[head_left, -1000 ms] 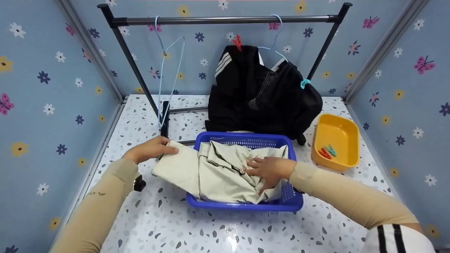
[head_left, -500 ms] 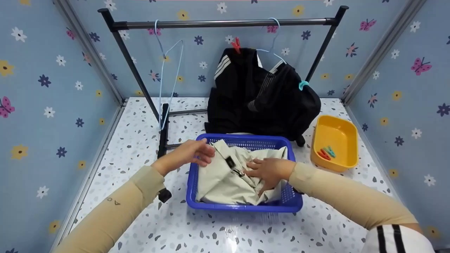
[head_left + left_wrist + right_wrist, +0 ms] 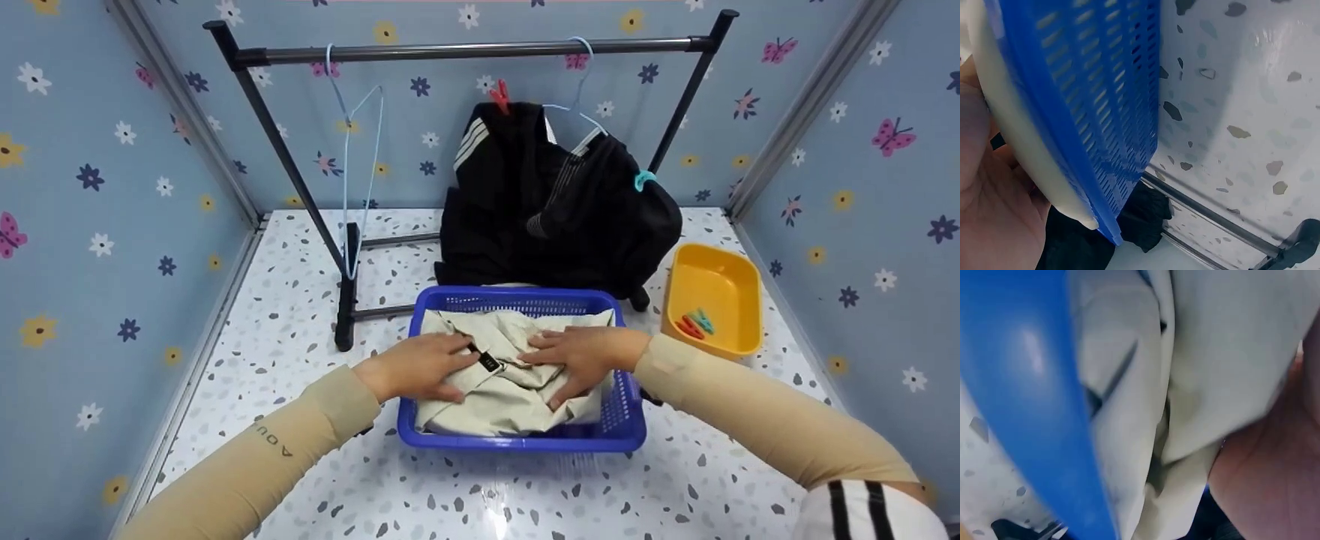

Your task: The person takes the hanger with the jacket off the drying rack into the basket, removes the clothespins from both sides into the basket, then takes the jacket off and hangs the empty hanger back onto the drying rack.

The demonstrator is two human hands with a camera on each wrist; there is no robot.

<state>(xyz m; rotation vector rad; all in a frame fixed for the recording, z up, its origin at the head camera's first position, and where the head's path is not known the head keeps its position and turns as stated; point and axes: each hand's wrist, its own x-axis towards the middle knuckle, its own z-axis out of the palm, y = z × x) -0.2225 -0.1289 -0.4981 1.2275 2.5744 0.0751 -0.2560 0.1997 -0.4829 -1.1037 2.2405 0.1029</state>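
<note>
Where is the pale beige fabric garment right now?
In the head view, just below centre, the pale beige fabric garment lies inside the blue perforated plastic basket, left hand on its left, right hand on its right.

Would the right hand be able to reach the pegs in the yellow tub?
Probably yes: the right hand only rests on the cloth, and nothing covers the pegs in the open tub.

Snug beige fabric arm sleeves were worn, the left bearing dark lettering, plus a white right-hand sleeve with two black stripes.
</note>
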